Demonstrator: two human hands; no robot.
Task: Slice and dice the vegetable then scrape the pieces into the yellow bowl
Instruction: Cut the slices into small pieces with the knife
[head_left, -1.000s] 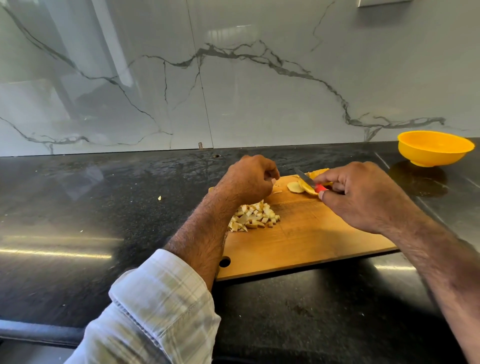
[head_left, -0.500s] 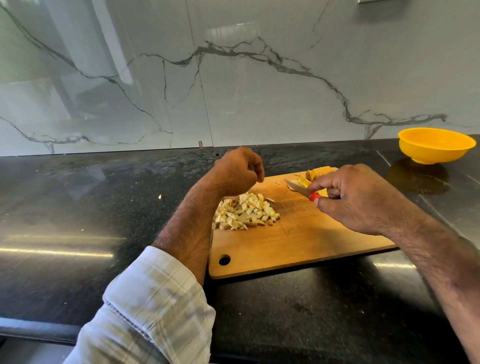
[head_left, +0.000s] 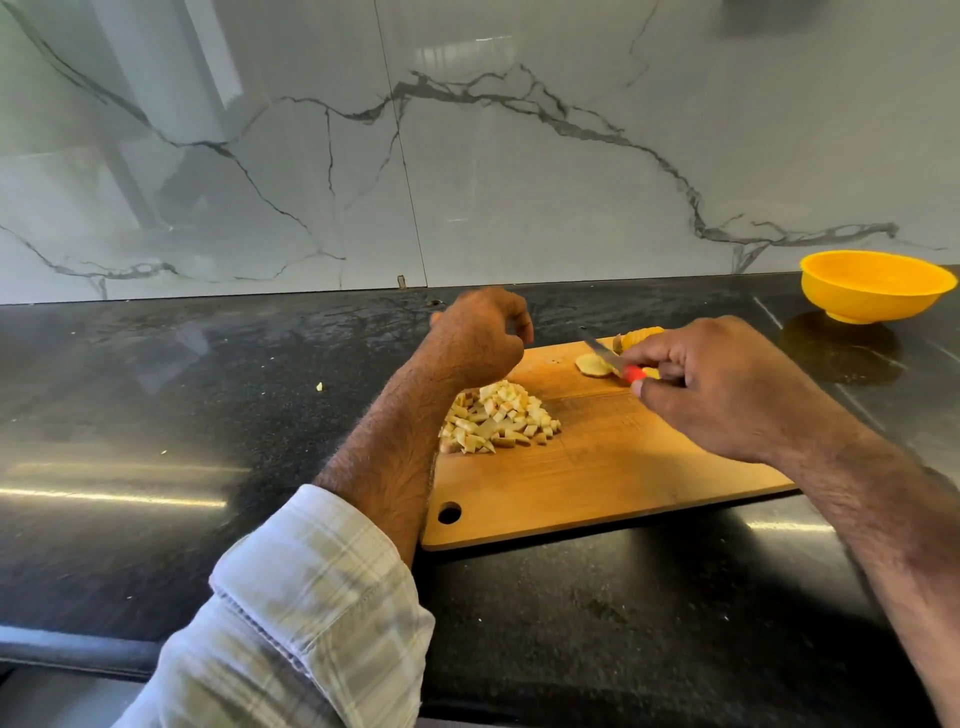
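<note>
Fingers of our right hand (head_left: 727, 387) pinch the red-handled knife (head_left: 615, 362), its blade lying over a potato slice (head_left: 592, 365) at the wooden cutting board's (head_left: 597, 467) twelve o'clock edge. Our left hand (head_left: 480, 338) hovers loosely curled, holding nothing, above the diced potato pile (head_left: 501, 418). The yellow bowl (head_left: 875, 286) sits well apart at two o'clock.

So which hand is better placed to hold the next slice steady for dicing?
Left. The left hand hovers empty beside the slice, while the right hand already grips the knife.
</note>
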